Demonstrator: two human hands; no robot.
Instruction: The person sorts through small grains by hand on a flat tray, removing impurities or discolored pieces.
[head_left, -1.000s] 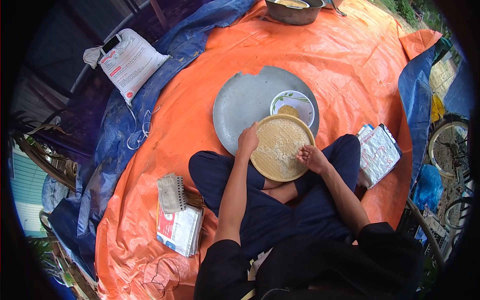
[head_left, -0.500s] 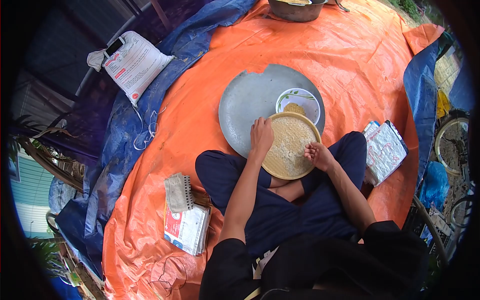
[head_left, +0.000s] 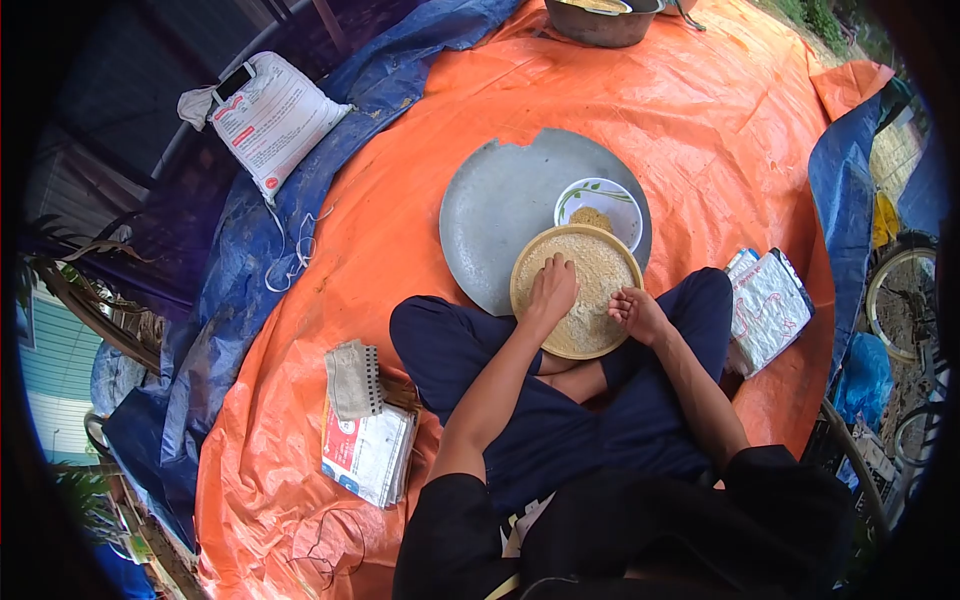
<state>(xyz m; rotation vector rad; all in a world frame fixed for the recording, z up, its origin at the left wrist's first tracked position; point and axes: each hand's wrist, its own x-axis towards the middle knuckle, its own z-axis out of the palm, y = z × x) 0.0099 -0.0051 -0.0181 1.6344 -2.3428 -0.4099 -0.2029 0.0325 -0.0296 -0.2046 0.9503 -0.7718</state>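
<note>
A round woven tray [head_left: 575, 342] of pale grain [head_left: 592, 262] rests between my bent legs, its far edge over a grey metal disc [head_left: 485, 215]. My left hand [head_left: 554, 288] lies over the grain at the tray's left part, fingertips down at the grain; whether anything is between them is too small to tell. At the right edge of the tray is my right hand [head_left: 636, 312], its fingers curled together over the grain, their contents hidden. Just beyond the tray, a white bowl with green leaf patterns [head_left: 626, 210] holds yellowish grain [head_left: 590, 217].
Orange tarp [head_left: 380, 230] lies beneath everything, bordered by blue tarp [head_left: 232, 270]. A printed white sack [head_left: 280, 125] is at upper left, a dark pot [head_left: 600, 28] at the top. Papers with a notebook [head_left: 352, 380] lie left; a silvery packet [head_left: 768, 305] lies right.
My left hand has moved right from the tray's left rim onto the grain. My right hand stays at the right edge. The view has shifted slightly.
</note>
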